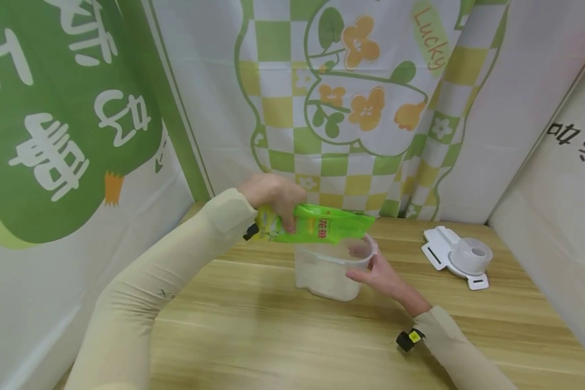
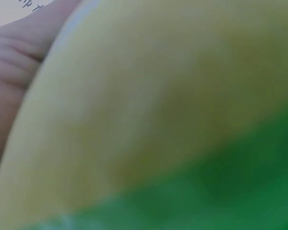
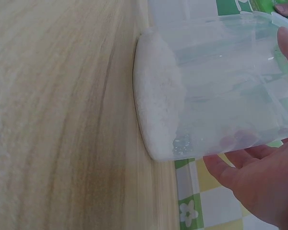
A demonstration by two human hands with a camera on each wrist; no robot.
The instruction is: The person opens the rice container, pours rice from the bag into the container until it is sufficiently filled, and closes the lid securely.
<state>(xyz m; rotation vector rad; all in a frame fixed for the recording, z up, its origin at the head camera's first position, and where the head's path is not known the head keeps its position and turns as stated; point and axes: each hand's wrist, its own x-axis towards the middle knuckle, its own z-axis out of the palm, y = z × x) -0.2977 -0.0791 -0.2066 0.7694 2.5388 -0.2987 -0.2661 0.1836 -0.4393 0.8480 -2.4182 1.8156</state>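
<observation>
My left hand [image 1: 278,196] grips a green and yellow plastic bag [image 1: 338,223] from above. The bag lies nearly sideways, its far end over the mouth of a clear plastic container [image 1: 329,279]. Around the container's upper right side, my right hand [image 1: 384,275] holds it with thumb and fingers apart. In the right wrist view the container [image 3: 225,91] stands on the table with a layer of white grains [image 3: 156,96] at its bottom. The bag's yellow and green surface [image 2: 134,105] fills the left wrist view, blurred, beside part of the palm.
A white lid-like plastic piece with a clear round cup [image 1: 473,254] lies on the wooden table [image 1: 273,341], right of the container. Printed cloth [image 1: 322,162] hangs behind the table's back edge, and cloth walls stand at both sides.
</observation>
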